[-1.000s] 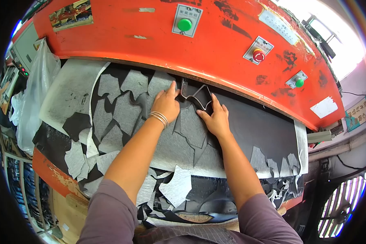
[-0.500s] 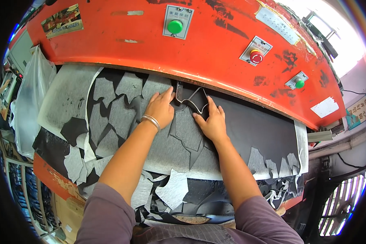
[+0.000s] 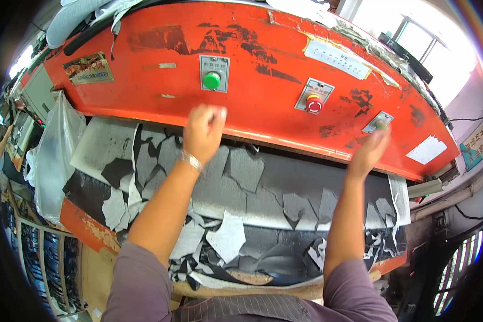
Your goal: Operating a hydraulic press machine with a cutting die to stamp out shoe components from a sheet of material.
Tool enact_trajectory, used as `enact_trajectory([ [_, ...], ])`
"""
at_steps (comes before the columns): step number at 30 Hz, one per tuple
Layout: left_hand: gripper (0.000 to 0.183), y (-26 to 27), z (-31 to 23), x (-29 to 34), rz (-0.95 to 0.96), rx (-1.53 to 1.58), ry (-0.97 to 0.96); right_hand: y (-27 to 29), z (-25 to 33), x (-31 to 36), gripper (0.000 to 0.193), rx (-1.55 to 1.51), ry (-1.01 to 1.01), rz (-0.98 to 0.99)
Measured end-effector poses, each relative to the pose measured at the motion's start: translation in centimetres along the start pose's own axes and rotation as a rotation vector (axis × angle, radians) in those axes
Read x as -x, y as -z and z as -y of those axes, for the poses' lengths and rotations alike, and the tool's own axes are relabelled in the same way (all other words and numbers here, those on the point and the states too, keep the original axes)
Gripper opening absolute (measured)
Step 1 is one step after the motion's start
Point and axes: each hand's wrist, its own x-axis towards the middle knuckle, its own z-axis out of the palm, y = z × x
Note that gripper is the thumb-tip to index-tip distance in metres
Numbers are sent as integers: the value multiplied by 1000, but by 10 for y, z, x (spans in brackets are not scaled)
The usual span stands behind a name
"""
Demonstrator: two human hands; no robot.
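My left hand [image 3: 203,131] is raised in front of the red press beam, below a green push button [image 3: 211,81] and apart from it. It holds nothing; its fingers are slightly blurred and partly bent. My right hand [image 3: 367,154] is empty, its fingers stretched up to the right-hand green button [image 3: 380,125], partly covering it; whether they touch is unclear. Beneath the beam lies a dark sheet material [image 3: 306,172] with grey cut-outs and gaps. A small edge of the metal cutting die [image 3: 253,148] shows under the beam; the rest is hidden.
The red beam [image 3: 161,107] spans the work surface and carries a red emergency stop button [image 3: 314,104] between the green ones. Loose grey scraps [image 3: 226,236] and black offcuts litter the near edge. A clear plastic bag [image 3: 59,155] hangs at left, by a rack [image 3: 40,257].
Both hands have let go of the cutting die and lifted off the sheet. The left rose toward the left green button, the right moved right toward the other. The view tilted up.
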Motion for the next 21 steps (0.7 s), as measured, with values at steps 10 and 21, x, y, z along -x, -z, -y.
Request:
enact_trajectory([
  [10, 33, 62, -76, 5, 368, -63, 222, 64, 11, 8, 44, 334, 372, 56],
  [21, 56, 75, -106, 225, 770, -331, 450, 185, 193, 290, 47, 37, 114, 1379],
])
